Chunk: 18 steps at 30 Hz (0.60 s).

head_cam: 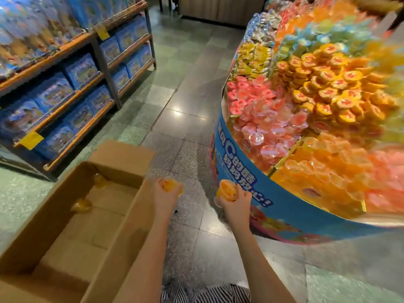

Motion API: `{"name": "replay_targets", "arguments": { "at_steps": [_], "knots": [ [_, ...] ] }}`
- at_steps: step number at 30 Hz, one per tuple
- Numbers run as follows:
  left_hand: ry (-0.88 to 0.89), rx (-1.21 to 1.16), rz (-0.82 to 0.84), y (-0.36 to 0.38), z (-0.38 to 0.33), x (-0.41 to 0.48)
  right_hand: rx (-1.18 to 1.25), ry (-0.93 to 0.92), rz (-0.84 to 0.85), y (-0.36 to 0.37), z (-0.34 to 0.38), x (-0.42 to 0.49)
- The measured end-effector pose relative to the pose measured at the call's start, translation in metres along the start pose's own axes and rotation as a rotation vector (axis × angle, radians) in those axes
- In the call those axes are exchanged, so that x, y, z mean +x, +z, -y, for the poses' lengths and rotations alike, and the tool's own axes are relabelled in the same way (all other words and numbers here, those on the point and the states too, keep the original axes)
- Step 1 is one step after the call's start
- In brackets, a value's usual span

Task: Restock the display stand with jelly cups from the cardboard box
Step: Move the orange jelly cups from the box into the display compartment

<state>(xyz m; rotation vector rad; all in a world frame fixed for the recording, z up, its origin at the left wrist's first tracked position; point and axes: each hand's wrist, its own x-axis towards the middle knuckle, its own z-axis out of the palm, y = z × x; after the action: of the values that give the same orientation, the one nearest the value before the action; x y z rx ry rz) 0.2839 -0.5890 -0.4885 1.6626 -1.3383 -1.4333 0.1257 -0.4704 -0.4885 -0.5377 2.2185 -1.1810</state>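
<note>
A grey tiled floor (179, 88) runs from near to far between the shelves and the stand. The round stand (231, 158) fills the right side, a blue printed band wrapped round its wall and gold strips dividing its top into compartments. Wooden shelves (65, 47) stand at far left, packed with blue boxes (82, 69) and hung with yellow tags (31, 139). The cardboard box (122, 226) sits open on the floor at near left, its flaps up. On the stand, a heap of orange-lidded cups (328, 92) lies toward the middle, pink cups (262, 119) fill the compartment to its left at the rim, and orange cups (328, 171) fill the nearest compartment; yellow packets (251, 57) lie farther back, and the far and right side of the stand is too blurred to read. Striped cloth (205, 293) shows at the near edge. The left hand (165, 195) is above the floor just right of the box wall, fingers curled round an orange jelly cup (169, 185). The right hand (237, 203) is just beside the blue band, below the rim, gripping a second jelly cup (226, 191). Two loose cups (100, 181) lie on the box bottom at its far end, near each other but apart.
</note>
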Motion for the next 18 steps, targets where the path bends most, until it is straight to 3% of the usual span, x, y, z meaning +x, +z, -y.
{"name": "replay_targets", "arguments": {
  "at_steps": [10,18],
  "knots": [
    [0.121,0.231,0.315,0.225,-0.026,-0.076,0.066,0.099,-0.251,-0.193,-0.072,0.067],
    [0.291,0.369,0.46,0.344,-0.063,-0.116,0.097,0.148,-0.356,-0.287,-0.11,0.102]
  ]
}}
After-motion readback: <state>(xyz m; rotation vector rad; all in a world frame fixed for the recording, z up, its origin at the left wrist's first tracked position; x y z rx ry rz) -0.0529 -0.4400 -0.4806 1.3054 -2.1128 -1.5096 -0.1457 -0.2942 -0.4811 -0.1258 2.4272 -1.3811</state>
